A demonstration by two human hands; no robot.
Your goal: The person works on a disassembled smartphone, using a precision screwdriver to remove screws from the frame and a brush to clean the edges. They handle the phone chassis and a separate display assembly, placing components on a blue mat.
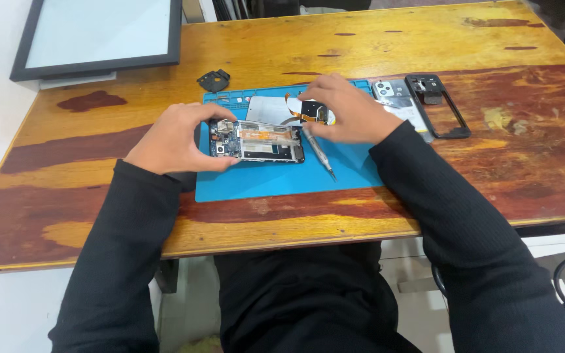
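- Head view: an opened phone (257,141) with its back off lies flat on a blue work mat (276,180), its circuit boards facing up, at the middle of the wooden tabletop (374,39).
- The left hand (172,138) grips the phone's left end, its fingers (199,112) curled over the far edge and the thumb on the near edge.
- The right hand (348,111) rests just beyond the phone's right end, fingers bent down onto a small part with an orange flex cable (308,111); I cannot tell whether they pinch it or only press on it.
- A slim screwdriver (318,151) lies slanted on the mat just right of the phone, its upper end under the right hand.
- A white panel (266,108) lies on the mat just beyond the phone.
- Right of the mat lie a grey phone back cover (397,98) and a black phone frame (449,108), side by side.
- A small black part (214,80) sits beyond the mat's far left corner.
- A dark-framed screen (99,36) lies at the far left.
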